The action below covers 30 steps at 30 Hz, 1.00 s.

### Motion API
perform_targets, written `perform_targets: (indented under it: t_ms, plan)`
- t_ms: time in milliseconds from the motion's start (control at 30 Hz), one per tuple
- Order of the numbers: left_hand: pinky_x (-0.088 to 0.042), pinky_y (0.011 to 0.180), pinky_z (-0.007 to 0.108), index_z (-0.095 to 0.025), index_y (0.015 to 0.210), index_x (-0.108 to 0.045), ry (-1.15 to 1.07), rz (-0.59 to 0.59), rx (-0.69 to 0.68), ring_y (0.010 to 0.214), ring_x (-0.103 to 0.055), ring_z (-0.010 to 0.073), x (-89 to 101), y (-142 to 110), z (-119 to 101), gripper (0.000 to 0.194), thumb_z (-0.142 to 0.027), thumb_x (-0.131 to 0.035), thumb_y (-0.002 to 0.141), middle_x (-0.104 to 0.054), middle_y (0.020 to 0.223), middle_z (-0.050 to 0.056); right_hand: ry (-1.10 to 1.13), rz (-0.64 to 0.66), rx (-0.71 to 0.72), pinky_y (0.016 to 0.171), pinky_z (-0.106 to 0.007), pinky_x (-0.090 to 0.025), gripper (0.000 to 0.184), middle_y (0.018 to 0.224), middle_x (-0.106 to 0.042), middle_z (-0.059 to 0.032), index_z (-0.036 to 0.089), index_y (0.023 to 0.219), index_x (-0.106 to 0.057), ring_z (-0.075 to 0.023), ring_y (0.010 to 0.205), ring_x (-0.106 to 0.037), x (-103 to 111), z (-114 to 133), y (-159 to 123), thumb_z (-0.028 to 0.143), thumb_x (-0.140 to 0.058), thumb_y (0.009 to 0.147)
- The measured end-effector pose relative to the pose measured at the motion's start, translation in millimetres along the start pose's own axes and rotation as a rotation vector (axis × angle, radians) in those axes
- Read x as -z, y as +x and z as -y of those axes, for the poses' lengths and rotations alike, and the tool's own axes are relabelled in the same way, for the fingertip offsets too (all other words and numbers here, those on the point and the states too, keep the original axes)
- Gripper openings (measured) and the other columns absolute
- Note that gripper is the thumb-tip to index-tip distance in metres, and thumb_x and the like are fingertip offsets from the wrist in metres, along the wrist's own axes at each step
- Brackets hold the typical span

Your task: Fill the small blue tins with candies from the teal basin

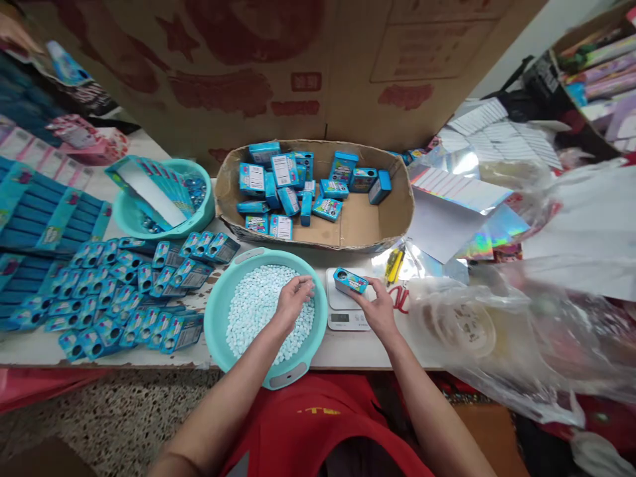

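My right hand (378,306) grips a small blue box (350,279) with a round hole near its left end. The box is over the white kitchen scale (342,322); whether it rests on the pan I cannot tell. My left hand (295,299) hovers above a turquoise basin (213,318), its fingers curled together. Whatever those fingers hold is too small to make out. Inside the basin lies a heap of small pale-blue and white pellets (258,298), partly hidden by my left forearm.
An open cardboard box (365,232) with several blue boxes stands behind the basin. More blue boxes (106,291) crowd the left side, near a second turquoise basin (209,202). A yellow cutter (394,265), red scissors (399,299) and plastic bags (527,331) lie right.
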<state>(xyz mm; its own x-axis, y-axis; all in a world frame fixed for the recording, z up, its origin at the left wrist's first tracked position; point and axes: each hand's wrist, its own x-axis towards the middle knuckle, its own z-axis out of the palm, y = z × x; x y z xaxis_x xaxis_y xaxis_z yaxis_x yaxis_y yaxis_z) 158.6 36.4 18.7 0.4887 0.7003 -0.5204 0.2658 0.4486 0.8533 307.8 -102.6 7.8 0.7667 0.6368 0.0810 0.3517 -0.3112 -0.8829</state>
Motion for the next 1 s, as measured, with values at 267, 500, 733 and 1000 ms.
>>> perform_targets:
  t_ms: [267,500,733,1000]
  plan:
    - [-0.045,0.063,0.022,-0.014,0.093,-0.066,-0.799,-0.073,0.287,0.071,-0.060,0.0120,-12.1,-11.6,-33.0,0.039,-0.045,-0.043,0.089,-0.067,0.088,0.008,-0.337,0.142,0.515,0.081,-0.038,-0.035,0.018,0.088,-0.065,-0.0023,0.024,0.098,-0.064,-0.0216,0.084,-0.057,-6.9,77.1,-5.1,0.023,-0.062,0.080]
    - [-0.045,0.061,0.024,-0.012,0.083,-0.066,-0.851,-0.094,0.323,0.065,-0.059,0.0128,-3.0,-9.7,-18.1,0.027,-0.035,-0.053,0.085,-0.065,0.074,0.006,-0.369,0.157,0.516,0.077,-0.035,-0.034,0.022,0.090,-0.064,-0.0028,0.024,0.102,-0.063,-0.0220,0.085,-0.055,-14.1,79.6,-13.4,0.025,-0.062,0.080]
    - [-0.046,0.066,0.025,-0.015,0.080,-0.066,-0.744,-0.084,0.301,0.072,-0.060,0.0134,-5.2,-8.3,-13.4,0.017,-0.030,-0.058,0.078,-0.066,0.079,0.005,-0.378,0.163,0.400,0.076,-0.037,-0.035,0.022,0.087,-0.065,-0.0022,0.027,0.099,-0.065,-0.0237,0.084,-0.055,-18.2,75.7,-16.1,0.029,-0.064,0.077]
    - [-0.040,0.096,0.042,-0.020,0.092,-0.067,0.141,-0.159,-0.152,0.113,-0.052,0.0270,27.3,-6.9,-3.3,0.026,-0.038,-0.062,0.074,-0.063,0.110,0.010,0.133,0.027,-0.109,0.080,-0.039,-0.048,0.039,0.096,-0.065,-0.0043,0.023,0.096,-0.062,-0.0230,0.087,-0.060,2.9,30.1,-8.0,0.044,-0.074,0.066]
